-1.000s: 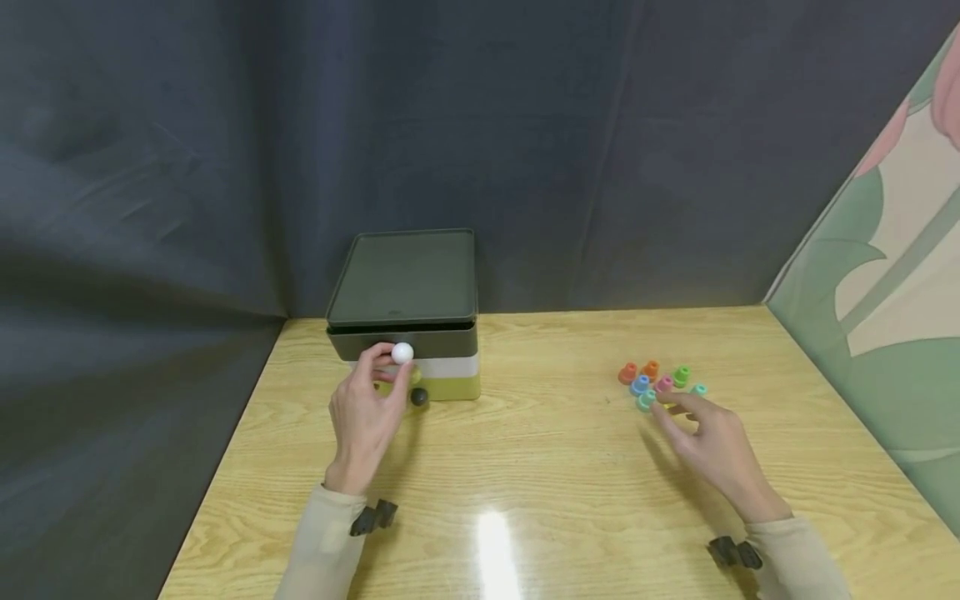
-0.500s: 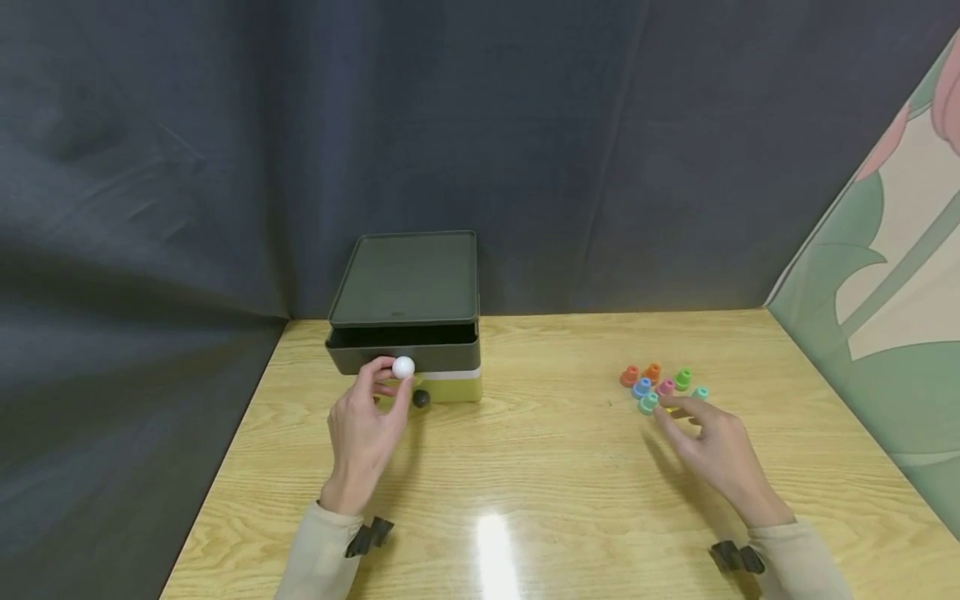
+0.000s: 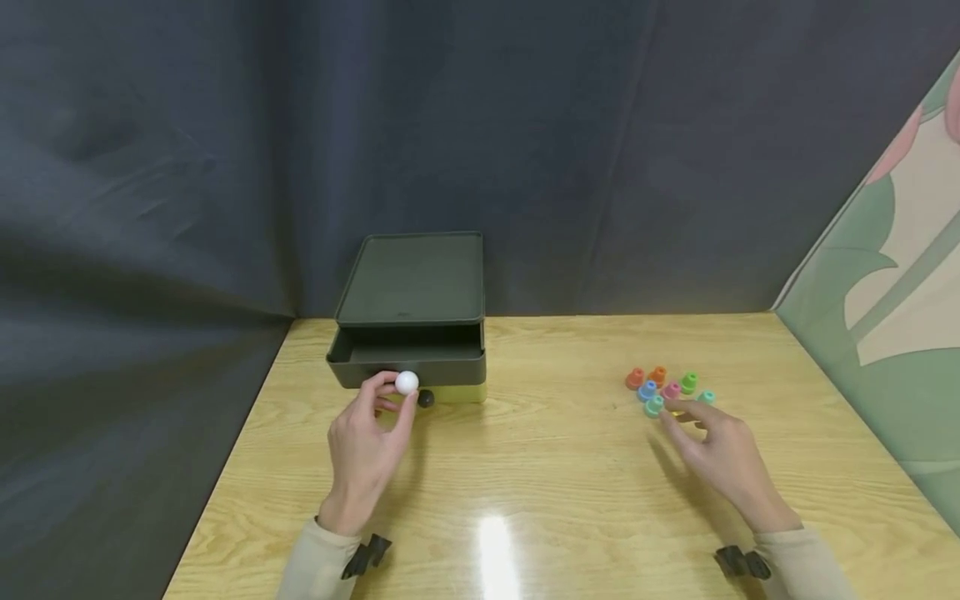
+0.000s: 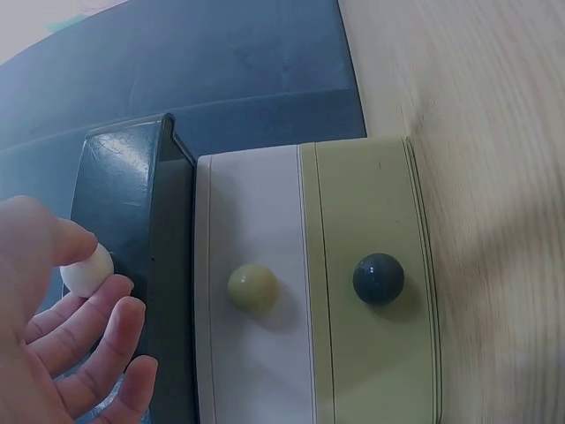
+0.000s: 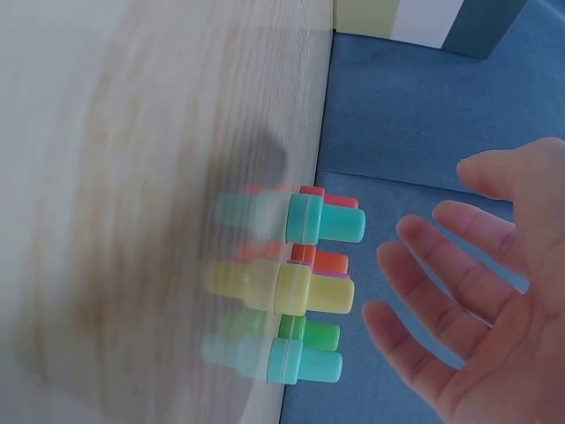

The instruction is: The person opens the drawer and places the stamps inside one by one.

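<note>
My left hand [image 3: 366,454] pinches the round white knob [image 3: 407,382] of a dark grey top drawer [image 3: 457,372] between thumb and fingers. The drawer stands partly out of a small chest [image 3: 423,275], and its inside shows bare. In the left wrist view the white middle drawer [image 4: 256,203] with a yellow knob [image 4: 252,289] and the yellow-green bottom drawer [image 4: 371,203] with a dark knob [image 4: 379,278] sit closed. My right hand [image 3: 722,454] hovers with loosely bent fingers beside several small coloured pegs [image 3: 654,407], holding nothing; the right wrist view shows its fingers apart from a yellow peg [image 5: 331,294].
The wooden table [image 3: 547,467] carries the chest at back left and the pegs at right. Dark curtains [image 3: 540,158] rise behind and on the left. A flower-patterned panel [image 3: 892,333] borders the right side.
My left hand has drawn the dark top drawer out toward me by its white knob, from nearly closed to partly open. The right hand has stayed by the pegs.
</note>
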A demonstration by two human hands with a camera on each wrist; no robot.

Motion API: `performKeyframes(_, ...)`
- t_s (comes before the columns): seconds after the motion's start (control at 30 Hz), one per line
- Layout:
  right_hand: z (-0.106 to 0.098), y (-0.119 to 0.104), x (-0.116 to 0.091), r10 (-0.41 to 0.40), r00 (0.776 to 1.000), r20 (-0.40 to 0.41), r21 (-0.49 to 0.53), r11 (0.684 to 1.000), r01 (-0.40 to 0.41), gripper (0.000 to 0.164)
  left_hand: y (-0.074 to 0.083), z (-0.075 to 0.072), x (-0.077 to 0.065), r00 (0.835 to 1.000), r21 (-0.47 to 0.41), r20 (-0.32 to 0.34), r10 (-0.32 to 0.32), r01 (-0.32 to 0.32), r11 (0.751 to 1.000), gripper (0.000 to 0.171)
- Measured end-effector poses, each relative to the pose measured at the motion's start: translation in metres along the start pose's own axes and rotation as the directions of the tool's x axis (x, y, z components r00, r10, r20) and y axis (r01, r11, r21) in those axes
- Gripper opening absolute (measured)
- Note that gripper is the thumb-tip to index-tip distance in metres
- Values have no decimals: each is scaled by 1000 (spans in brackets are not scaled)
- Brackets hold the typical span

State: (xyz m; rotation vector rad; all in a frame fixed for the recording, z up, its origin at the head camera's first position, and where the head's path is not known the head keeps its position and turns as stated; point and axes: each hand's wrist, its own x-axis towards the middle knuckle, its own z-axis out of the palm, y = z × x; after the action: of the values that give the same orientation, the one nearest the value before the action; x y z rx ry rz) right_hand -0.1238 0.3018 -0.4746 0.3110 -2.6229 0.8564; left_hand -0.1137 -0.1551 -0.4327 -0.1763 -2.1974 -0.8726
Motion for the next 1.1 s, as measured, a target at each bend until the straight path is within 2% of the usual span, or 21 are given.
performKeyframes(0.6,-2,0,-1,1,1000,19,6,1000,-1,28,-1,-10,-16,997,-16,-37,69,-70,997,32)
performKeyframes(1.0,-4,1,-1,16,1000,20,2,1000,-16,29,-2,-14,-13,995,-30,-51,88,-89,996,27)
performKeyframes(1.1,-5,1,-1,21,1000,15,-3,1000,-21,29,-4,-19,-8,991,-58,-95,92,-97,994,23)
